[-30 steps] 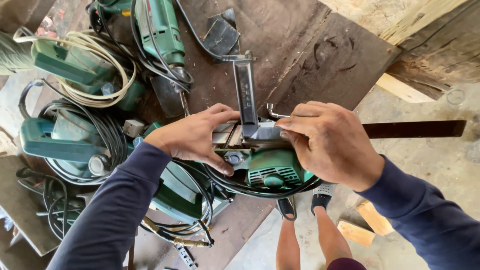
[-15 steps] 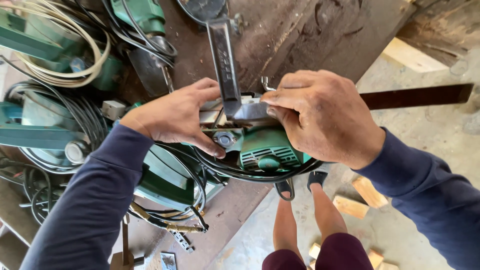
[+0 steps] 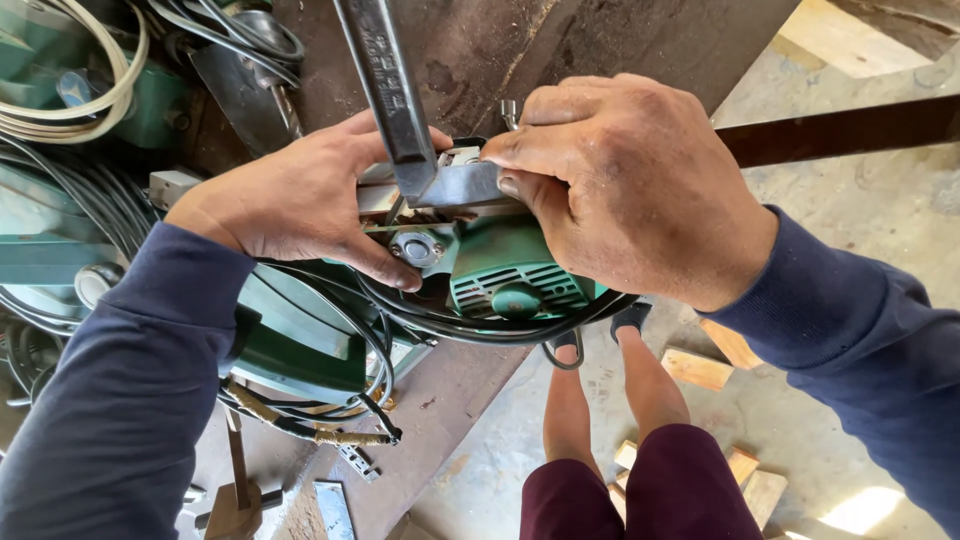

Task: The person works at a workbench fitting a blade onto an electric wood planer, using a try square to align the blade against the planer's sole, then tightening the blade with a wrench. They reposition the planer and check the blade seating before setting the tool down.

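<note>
1. Now the green power tool (image 3: 505, 275) sits at the near edge of the rusty metal bench (image 3: 600, 50), partly overhanging the floor, and it fills more of the view than half a second ago: the head has come lower and closer while the tool itself has hardly shifted
2. The flat steel bar (image 3: 392, 90), which a second ago ran up from the tool's top, now leans up and to the left across the frame, so the work looks centred on the metal clamp piece (image 3: 465, 185) where bar and tool meet
3. The left hand (image 3: 300, 200) is wrapped half closed over the tool's left side, thumb near the round silver knob (image 3: 418, 248), as it was before
4. The right hand (image 3: 630, 185) is curled shut over the top right, its fingertips (image 3: 505, 155) pinching the clamp piece; what lies under the palm is hidden
5. Black cables (image 3: 400, 315) loop under and around the tool, touching it, and could snag a sideways move
6. Leftward the bench is crowded with other green tools (image 3: 300, 345) and coiled cords (image 3: 60, 110)
7. Open room lies to the right and below, over the concrete floor (image 3: 860, 330), where wood offcuts (image 3: 700, 368) lie beside the person's feet (image 3: 600, 325)
</note>
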